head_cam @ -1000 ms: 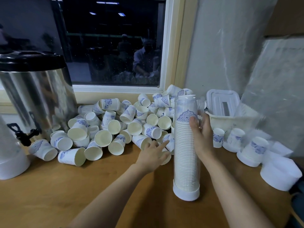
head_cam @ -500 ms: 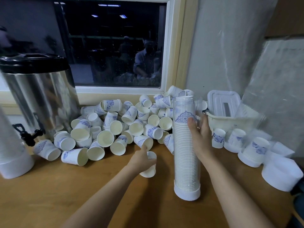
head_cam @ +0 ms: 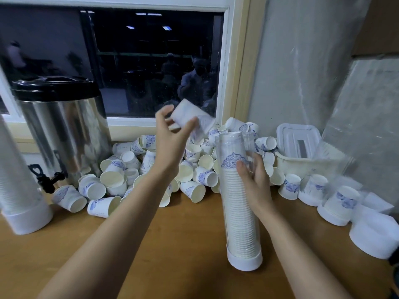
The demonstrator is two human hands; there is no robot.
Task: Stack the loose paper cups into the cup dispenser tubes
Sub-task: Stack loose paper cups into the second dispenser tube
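— What's covering the wooden tabletop (head_cam: 172, 262)?
— Paper cups (head_cam: 195, 192), heaping under the window (head_cam: 151, 61). My left hand (head_cam: 170, 145) is pinching one blurred cup (head_cam: 192, 118) in its fingers (head_cam: 186, 128), up beside the clear round tube (head_cam: 239, 214); my right hand (head_cam: 255, 186) is gripping that tube.

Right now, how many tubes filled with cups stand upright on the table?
2: the middle tube, held by the right hand, and the left tube at the picture's edge. White bases at the far right may belong to more.
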